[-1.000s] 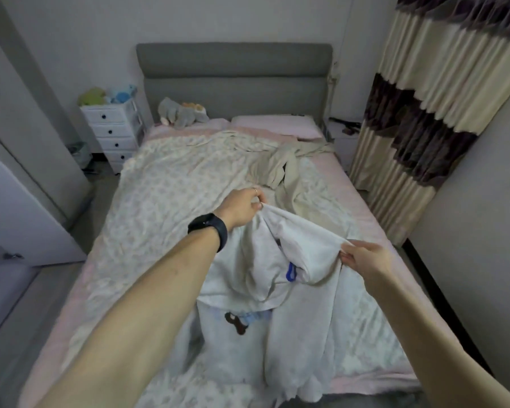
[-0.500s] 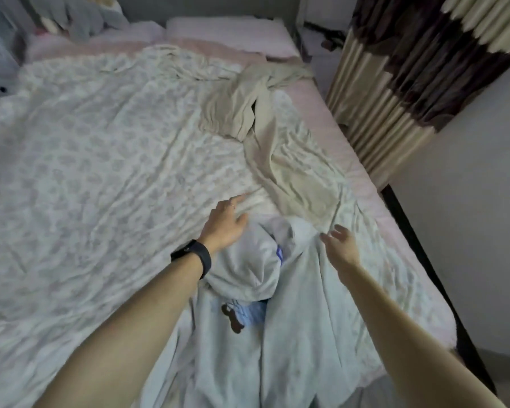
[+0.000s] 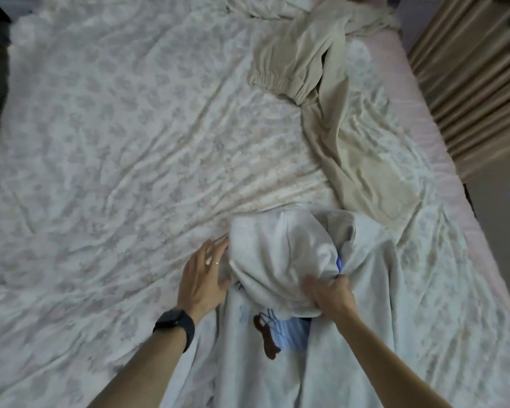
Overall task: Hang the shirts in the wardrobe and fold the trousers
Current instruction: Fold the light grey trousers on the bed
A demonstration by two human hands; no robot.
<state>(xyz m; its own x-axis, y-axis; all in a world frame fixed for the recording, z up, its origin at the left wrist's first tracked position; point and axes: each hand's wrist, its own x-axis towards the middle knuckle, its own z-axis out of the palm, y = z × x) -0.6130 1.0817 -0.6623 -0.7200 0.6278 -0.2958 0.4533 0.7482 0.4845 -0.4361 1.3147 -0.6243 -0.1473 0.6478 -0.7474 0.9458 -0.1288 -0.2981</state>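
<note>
White printed shirt: at 6 o'clock of the view, on the floral bedspread. Upper part bunched into a rounded mound; lower part spread flat toward the near edge of the bed. Brown and blue print exposed just below the mound.

Left hand: at 7 o'clock of the mound. Fingers straight and together, laid flat on the bedspread, fingertips touching the left edge of the bunched cloth. Nothing gripped. Ring on one finger; black smartwatch on the wrist.

Right hand: at 5 o'clock of the mound. Fingers curled into the bunched shirt cloth, thumb closed against it beside a small blue tag. Fingertips blurred; exact fold taken cannot be told.

Beige trousers: at 1 o'clock, unfolded, elastic waistband toward 12 o'clock, one leg running down toward 3 o'clock of the shirt. Apart from both hands.

Pleated curtain: at 2 o'clock, beyond the bed edge.
</note>
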